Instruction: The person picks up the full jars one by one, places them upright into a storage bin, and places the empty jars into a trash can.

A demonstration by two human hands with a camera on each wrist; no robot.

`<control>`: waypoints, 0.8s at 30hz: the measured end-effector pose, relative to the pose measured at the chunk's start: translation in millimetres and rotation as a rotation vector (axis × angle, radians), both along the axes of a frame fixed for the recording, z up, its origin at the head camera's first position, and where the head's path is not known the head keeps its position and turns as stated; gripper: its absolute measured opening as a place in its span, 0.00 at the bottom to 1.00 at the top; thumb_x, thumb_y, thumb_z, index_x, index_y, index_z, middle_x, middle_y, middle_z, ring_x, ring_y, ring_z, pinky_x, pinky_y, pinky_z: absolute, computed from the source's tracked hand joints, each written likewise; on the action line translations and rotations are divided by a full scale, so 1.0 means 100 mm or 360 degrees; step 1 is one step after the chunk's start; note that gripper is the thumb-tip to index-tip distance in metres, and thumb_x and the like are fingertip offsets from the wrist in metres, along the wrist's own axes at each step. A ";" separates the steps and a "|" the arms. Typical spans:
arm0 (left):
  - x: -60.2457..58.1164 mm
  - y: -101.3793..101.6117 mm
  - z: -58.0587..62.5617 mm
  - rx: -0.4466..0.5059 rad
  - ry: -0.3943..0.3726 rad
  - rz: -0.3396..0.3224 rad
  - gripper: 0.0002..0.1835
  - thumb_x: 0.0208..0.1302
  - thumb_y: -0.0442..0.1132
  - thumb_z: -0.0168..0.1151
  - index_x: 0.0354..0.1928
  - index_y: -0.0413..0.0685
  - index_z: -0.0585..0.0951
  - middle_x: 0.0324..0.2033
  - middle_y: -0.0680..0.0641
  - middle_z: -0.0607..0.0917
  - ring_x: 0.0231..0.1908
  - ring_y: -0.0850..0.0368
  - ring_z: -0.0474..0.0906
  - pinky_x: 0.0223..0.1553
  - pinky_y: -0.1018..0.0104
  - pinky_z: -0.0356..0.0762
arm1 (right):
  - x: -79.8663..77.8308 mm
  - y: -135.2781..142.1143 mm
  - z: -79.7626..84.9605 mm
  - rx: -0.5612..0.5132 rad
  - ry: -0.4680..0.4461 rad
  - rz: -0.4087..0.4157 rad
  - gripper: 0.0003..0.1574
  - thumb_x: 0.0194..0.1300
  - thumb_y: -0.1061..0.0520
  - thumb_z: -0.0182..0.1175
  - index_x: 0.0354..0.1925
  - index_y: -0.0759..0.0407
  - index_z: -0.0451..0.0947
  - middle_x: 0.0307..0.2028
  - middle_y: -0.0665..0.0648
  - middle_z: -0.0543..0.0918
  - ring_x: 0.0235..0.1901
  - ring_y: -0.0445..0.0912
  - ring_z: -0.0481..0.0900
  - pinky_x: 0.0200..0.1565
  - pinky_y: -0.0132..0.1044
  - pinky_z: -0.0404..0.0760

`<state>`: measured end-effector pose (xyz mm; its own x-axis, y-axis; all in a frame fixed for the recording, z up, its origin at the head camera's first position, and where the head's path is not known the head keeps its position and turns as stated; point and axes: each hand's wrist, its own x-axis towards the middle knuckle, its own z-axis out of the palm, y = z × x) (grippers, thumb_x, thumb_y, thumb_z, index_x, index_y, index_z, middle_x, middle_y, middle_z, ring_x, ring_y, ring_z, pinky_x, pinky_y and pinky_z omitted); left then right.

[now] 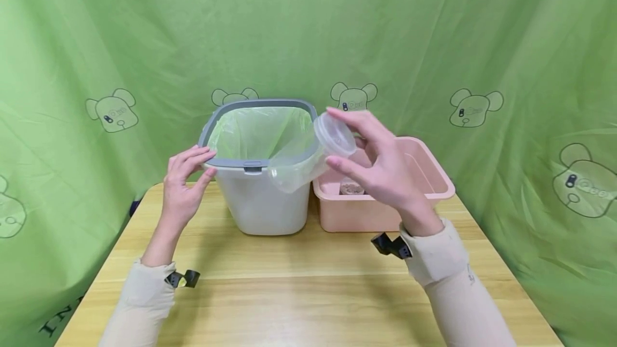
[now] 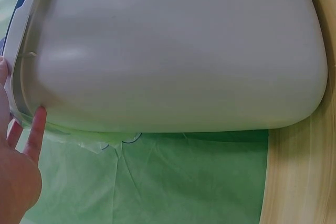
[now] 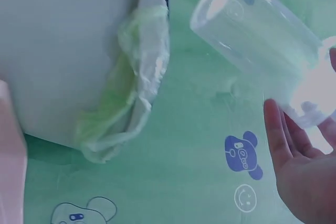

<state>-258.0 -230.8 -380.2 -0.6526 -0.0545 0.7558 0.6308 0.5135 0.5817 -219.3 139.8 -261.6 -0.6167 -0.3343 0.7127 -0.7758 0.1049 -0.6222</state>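
A light grey trash bin with a darker grey rim stands on the table, lined with a thin translucent green bag. My left hand grips the rim at its near left corner, fingers on top and thumb against the outer wall. In my right hand is a clear plastic jar, held by its lid end between thumb and fingers. The jar tilts, its far end pointing down and left in front of the bin's right rim. No contents show in it.
A pink plastic basin stands right of the bin. Inside it lies a small round item with a speckled brownish look, partly hidden by the right hand. Both stand on a wooden table, with a green curtain behind.
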 end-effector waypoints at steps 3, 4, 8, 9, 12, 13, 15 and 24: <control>-0.01 -0.01 0.00 -0.0001 0.0010 -0.0001 0.21 0.59 0.26 0.72 0.55 0.45 0.87 0.61 0.45 0.84 0.69 0.55 0.67 0.69 0.49 0.60 | -0.07 -0.02 0.09 -0.0120 0.0005 -0.0053 0.43 0.58 0.70 0.69 0.71 0.60 0.72 0.59 0.57 0.78 0.58 0.51 0.77 0.61 0.35 0.80; -0.01 -0.01 0.00 -0.0002 0.0013 -0.0001 0.21 0.59 0.26 0.72 0.55 0.45 0.87 0.61 0.45 0.84 0.69 0.55 0.67 0.69 0.49 0.60 | -0.10 -0.03 0.11 -0.0150 -0.0002 -0.0077 0.42 0.59 0.69 0.69 0.71 0.60 0.72 0.59 0.56 0.78 0.58 0.50 0.77 0.62 0.35 0.80; -0.01 -0.01 0.01 -0.0005 0.0014 -0.0008 0.21 0.60 0.26 0.72 0.56 0.46 0.87 0.61 0.45 0.84 0.69 0.53 0.67 0.69 0.49 0.59 | -0.23 -0.07 0.16 -0.0225 -0.0029 -0.0168 0.41 0.62 0.68 0.70 0.72 0.57 0.72 0.58 0.50 0.78 0.58 0.48 0.78 0.63 0.36 0.79; -0.01 0.00 0.01 -0.0007 0.0013 -0.0010 0.21 0.60 0.26 0.71 0.56 0.46 0.87 0.61 0.45 0.84 0.69 0.53 0.67 0.69 0.48 0.59 | -0.27 -0.08 0.16 -0.0231 -0.0035 -0.0188 0.41 0.62 0.68 0.70 0.72 0.57 0.72 0.57 0.50 0.77 0.57 0.47 0.78 0.63 0.36 0.79; 0.00 0.00 0.02 -0.0011 0.0008 -0.0010 0.21 0.61 0.27 0.71 0.56 0.47 0.87 0.61 0.45 0.84 0.69 0.53 0.67 0.69 0.47 0.59 | -0.38 -0.12 0.14 -0.0229 -0.0047 -0.0240 0.39 0.63 0.66 0.70 0.71 0.58 0.73 0.56 0.50 0.77 0.56 0.45 0.78 0.62 0.35 0.80; 0.00 0.00 0.02 -0.0013 0.0007 -0.0009 0.21 0.61 0.27 0.71 0.56 0.47 0.86 0.61 0.45 0.84 0.69 0.52 0.67 0.69 0.46 0.59 | -0.41 -0.13 0.13 -0.0223 -0.0055 -0.0255 0.39 0.64 0.65 0.70 0.71 0.58 0.73 0.56 0.52 0.77 0.55 0.44 0.78 0.62 0.35 0.80; 0.00 0.00 0.01 -0.0016 0.0000 -0.0004 0.20 0.62 0.27 0.71 0.56 0.47 0.86 0.62 0.45 0.84 0.69 0.52 0.67 0.69 0.45 0.59 | -0.47 -0.15 0.11 -0.0198 -0.0077 -0.0289 0.38 0.65 0.64 0.70 0.71 0.57 0.73 0.57 0.55 0.77 0.55 0.44 0.78 0.62 0.35 0.80; 0.01 0.00 0.00 -0.0024 -0.0017 0.0012 0.20 0.63 0.28 0.70 0.57 0.48 0.86 0.62 0.46 0.83 0.69 0.53 0.67 0.69 0.44 0.59 | -0.67 -0.24 -0.03 -0.0037 -0.0152 -0.0370 0.40 0.64 0.57 0.73 0.72 0.52 0.72 0.60 0.59 0.77 0.56 0.47 0.77 0.63 0.39 0.79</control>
